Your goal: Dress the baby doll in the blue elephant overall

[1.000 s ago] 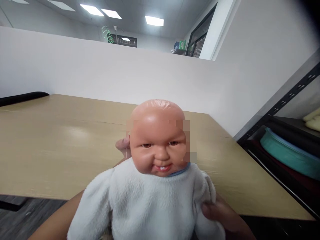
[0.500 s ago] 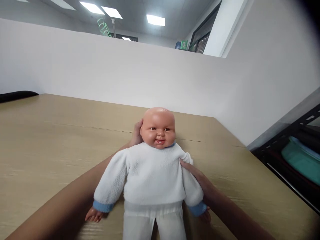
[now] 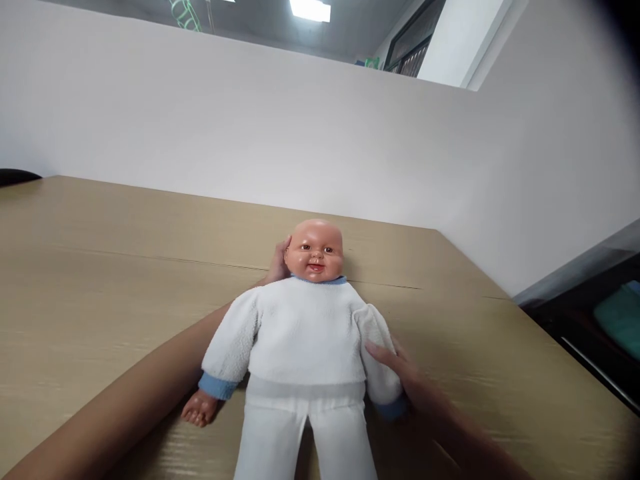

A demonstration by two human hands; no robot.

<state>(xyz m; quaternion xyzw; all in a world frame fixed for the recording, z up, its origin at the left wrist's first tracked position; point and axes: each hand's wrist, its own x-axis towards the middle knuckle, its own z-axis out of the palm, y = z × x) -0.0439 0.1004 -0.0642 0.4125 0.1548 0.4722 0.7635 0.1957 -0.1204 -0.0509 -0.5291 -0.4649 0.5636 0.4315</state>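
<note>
A bald baby doll [image 3: 306, 333] in a white fleece top with blue collar and cuffs and white trousers lies face up above the wooden table, its feet cut off by the lower edge of view. My left hand [image 3: 280, 261] cups the back and side of its head, with most fingers hidden behind. On the other side, my right hand [image 3: 395, 363] grips the doll's upper sleeve, thumb in front and the other fingers mostly out of sight. One small doll hand [image 3: 201, 408] shows beside my left forearm; the other is hidden by my right arm.
The wooden table [image 3: 125, 280] meets a white partition [image 3: 240, 127] at its far side. A dark shelf with a teal item [image 3: 623, 319] stands at the right edge. Part of a black object [image 3: 17, 176] shows at the far left.
The doll's head has tipped back and looks smaller. My right hand has slipped lower along its sleeve, while my left hand stays at the head. The view has tilted down slightly.
</note>
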